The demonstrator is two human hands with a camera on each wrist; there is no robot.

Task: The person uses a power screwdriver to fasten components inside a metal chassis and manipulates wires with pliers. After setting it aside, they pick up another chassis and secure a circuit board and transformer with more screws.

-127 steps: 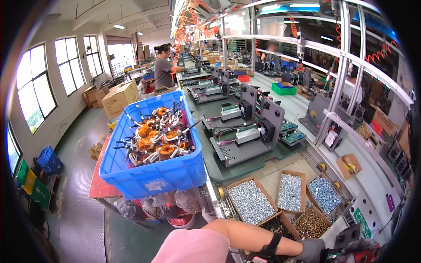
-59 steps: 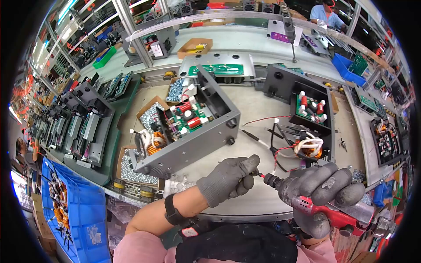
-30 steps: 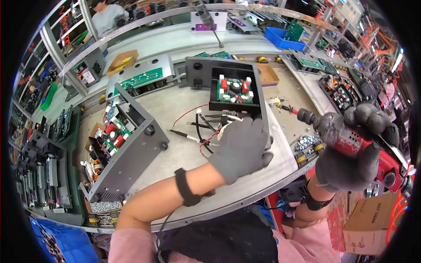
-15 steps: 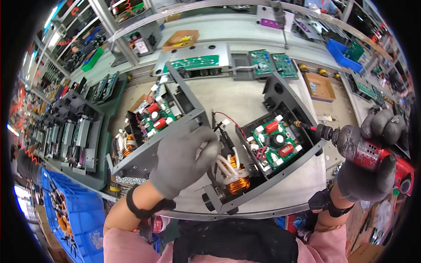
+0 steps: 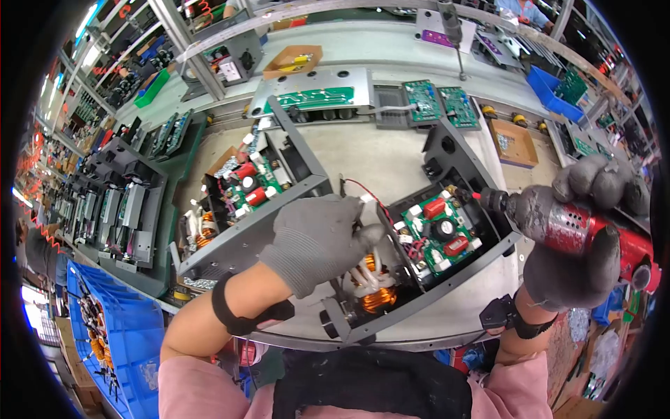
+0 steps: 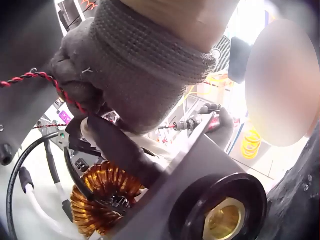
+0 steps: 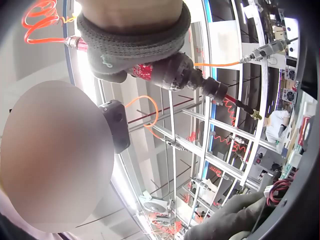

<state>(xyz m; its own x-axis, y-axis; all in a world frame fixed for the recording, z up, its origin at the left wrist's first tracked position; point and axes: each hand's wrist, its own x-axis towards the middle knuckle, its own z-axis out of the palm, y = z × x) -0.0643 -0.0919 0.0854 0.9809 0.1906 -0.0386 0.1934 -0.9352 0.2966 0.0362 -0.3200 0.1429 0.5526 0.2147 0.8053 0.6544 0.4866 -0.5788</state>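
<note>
Right up close, our left hand (image 5: 317, 241) has shifted right, over the copper toroid coil (image 5: 379, 299); its fingers curl round wires, exactly which we can't tell. Our right hand (image 5: 604, 255) wraps its fingers round the red power driver (image 5: 558, 227), now nudged further in, bit pointing left; a brass-coloured fastener (image 7: 256, 115) sits at its tip. Looks like wire handling and fastening are being lined up together. Just beyond, the right-hand grey chassis (image 5: 436, 290) lies on the table (image 5: 474, 297), its green circuit board (image 5: 437, 255) by the bit. Bit contact unclear. Left-hand grey chassis (image 5: 237, 244) sits beside it. Further off, a cardboard box (image 5: 513, 143).
</note>
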